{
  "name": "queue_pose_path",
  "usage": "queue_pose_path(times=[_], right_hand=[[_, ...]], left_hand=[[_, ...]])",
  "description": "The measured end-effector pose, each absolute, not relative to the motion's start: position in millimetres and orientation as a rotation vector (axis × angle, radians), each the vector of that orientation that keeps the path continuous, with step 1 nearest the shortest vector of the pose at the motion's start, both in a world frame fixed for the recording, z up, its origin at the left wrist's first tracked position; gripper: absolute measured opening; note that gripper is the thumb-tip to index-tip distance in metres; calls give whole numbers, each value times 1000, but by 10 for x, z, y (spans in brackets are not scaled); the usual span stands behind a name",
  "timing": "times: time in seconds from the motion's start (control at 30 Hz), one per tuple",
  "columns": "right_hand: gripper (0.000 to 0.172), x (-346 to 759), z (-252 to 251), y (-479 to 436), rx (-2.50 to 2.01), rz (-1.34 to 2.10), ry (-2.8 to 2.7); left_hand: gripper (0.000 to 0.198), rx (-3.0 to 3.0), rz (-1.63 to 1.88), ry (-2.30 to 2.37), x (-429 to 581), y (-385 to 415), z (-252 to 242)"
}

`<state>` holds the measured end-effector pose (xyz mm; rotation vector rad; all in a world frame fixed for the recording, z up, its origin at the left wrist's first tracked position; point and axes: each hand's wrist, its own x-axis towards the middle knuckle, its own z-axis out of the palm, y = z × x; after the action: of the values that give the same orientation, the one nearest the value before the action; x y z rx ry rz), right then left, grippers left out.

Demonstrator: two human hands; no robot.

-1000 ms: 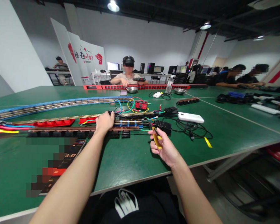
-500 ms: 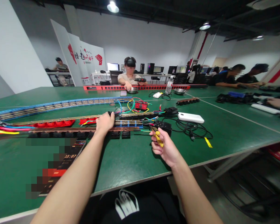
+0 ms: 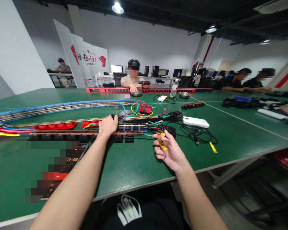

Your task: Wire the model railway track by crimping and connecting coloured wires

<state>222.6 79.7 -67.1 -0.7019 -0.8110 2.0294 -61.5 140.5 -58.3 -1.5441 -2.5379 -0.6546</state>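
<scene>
My left hand point(image 3: 108, 126) is closed over the long strips of power rail on the green table point(image 3: 134, 172). Under it runs a black and blue rail with metal conductors point(image 3: 132, 126), and a brown rail point(image 3: 86, 134) lies along the near side. In my right hand point(image 3: 169, 150) are small yellow-handled pliers point(image 3: 162, 145), held loosely with the fingers curled round the handles. Their jaws are near the end of a green-yellow wire point(image 3: 148, 134) leaving the rail; whether they touch it I cannot tell. Black connector boxes point(image 3: 175, 114) with loose wires lie just beyond.
A phone point(image 3: 74, 159) lies by my left forearm. Right of the rails are a white power bank point(image 3: 196, 122) and coiled black cable point(image 3: 201, 134). Further off stand a water bottle point(image 3: 174, 88) and a metal bowl point(image 3: 184, 95). A person opposite point(image 3: 133, 81) holds a drill.
My right fingers have loosened and spread a little, and the pliers have turned slightly in the hand. My left hand stays on the rails.
</scene>
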Motion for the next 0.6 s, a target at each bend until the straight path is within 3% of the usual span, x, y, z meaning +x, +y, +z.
queue_pose_path(times=[0.33, 0.6], right_hand=[[40, 2187, -734, 759, -758, 1844, -877], [44, 2192, -709, 758, -674, 1941, -947]], left_hand=[[53, -1555, -669, -2536, -621, 1402, -584], [53, -1549, -665, -2545, -619, 1405, -579]])
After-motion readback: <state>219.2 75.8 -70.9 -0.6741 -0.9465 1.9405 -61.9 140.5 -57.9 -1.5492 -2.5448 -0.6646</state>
